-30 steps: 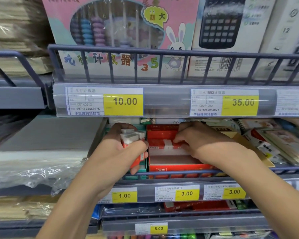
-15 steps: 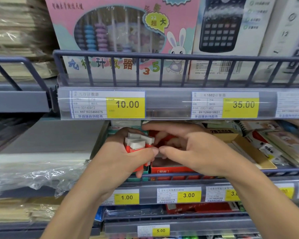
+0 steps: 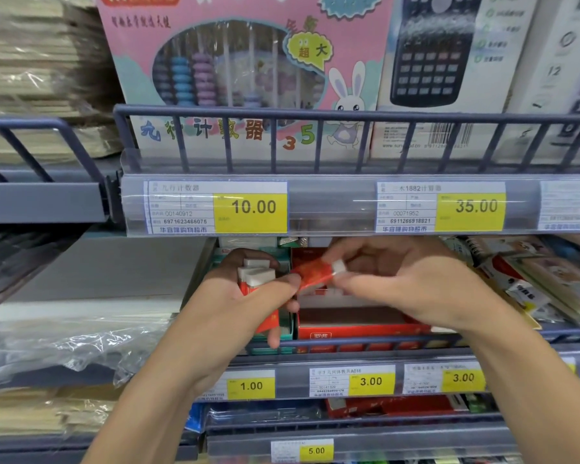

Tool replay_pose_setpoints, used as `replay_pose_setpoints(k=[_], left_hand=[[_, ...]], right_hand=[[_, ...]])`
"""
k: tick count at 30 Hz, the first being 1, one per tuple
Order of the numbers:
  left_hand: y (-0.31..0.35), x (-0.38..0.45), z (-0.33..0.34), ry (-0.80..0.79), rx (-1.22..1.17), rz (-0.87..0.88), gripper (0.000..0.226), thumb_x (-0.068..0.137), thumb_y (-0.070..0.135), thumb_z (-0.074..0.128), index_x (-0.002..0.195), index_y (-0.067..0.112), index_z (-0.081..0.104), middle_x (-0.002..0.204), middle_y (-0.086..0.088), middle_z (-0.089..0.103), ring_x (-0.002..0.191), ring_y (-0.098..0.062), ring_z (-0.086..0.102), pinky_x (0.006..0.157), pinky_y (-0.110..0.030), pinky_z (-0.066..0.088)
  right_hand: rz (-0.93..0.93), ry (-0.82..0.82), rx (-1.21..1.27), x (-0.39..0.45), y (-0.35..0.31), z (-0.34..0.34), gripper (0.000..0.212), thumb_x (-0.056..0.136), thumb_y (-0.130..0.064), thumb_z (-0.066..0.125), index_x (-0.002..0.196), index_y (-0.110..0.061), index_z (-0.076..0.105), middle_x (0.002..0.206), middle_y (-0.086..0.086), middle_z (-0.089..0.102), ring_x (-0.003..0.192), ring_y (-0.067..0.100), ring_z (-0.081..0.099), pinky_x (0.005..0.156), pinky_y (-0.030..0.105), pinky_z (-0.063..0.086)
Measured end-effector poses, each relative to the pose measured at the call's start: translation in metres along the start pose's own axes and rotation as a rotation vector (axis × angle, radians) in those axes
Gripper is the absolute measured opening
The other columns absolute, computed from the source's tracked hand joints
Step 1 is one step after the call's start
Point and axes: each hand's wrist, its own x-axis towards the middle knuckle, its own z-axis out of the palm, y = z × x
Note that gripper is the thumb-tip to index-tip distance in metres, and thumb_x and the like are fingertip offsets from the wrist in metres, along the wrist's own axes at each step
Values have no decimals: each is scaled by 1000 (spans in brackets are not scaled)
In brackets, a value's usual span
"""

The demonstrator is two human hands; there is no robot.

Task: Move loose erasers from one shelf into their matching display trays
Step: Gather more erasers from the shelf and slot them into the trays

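My left hand (image 3: 245, 309) grips a small stack of erasers (image 3: 256, 277), white with red-orange sleeves, held upright in front of the middle shelf. My right hand (image 3: 399, 283) pinches a single eraser (image 3: 318, 274) of the same kind, lying nearly level, its red end touching my left thumb. Below both hands the red display tray (image 3: 355, 329) stands on the shelf with white erasers partly visible inside. A teal tray (image 3: 283, 333) sits just left of it, mostly hidden by my left hand.
A wire rail (image 3: 365, 343) runs along the shelf front, with price labels (image 3: 370, 381) beneath. Overhead hangs the upper shelf edge (image 3: 329, 205), carrying an abacus box (image 3: 241, 72) and calculator boxes. Notebooks (image 3: 523, 283) lie right of the trays, plastic-wrapped paper (image 3: 64, 343) to the left.
My right hand came out of the red tray and moved left to meet my left hand. It now pinches a single red-sleeved eraser level against the stack.
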Motion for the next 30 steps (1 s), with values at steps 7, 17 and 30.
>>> replay_pose_setpoints(k=[7, 17, 30], left_hand=[[1, 3, 5, 76, -206, -16, 35, 57, 47, 86, 82, 29, 68, 60, -7, 59, 36, -7, 42, 35, -19, 29], [1, 4, 7, 147, -237, -14, 54, 57, 61, 83, 82, 17, 62, 65, -10, 55, 35, -10, 45, 32, -17, 29], [2, 3, 8, 112, -162, -47, 43, 59, 64, 82, 72, 27, 65, 63, -6, 57, 39, -10, 48, 36, -17, 34]], right_hand=[[214, 73, -53, 9, 23, -5, 22, 75, -11, 82, 84, -31, 76, 85, 2, 75, 77, 10, 69, 79, 24, 53], [171, 11, -300, 29, 34, 16, 15, 74, -24, 85, 78, -33, 74, 85, -10, 71, 80, 4, 68, 84, 35, 57], [167, -47, -414, 29, 37, 9, 15, 77, -27, 82, 89, -33, 76, 80, -16, 65, 73, -6, 61, 71, 15, 52]])
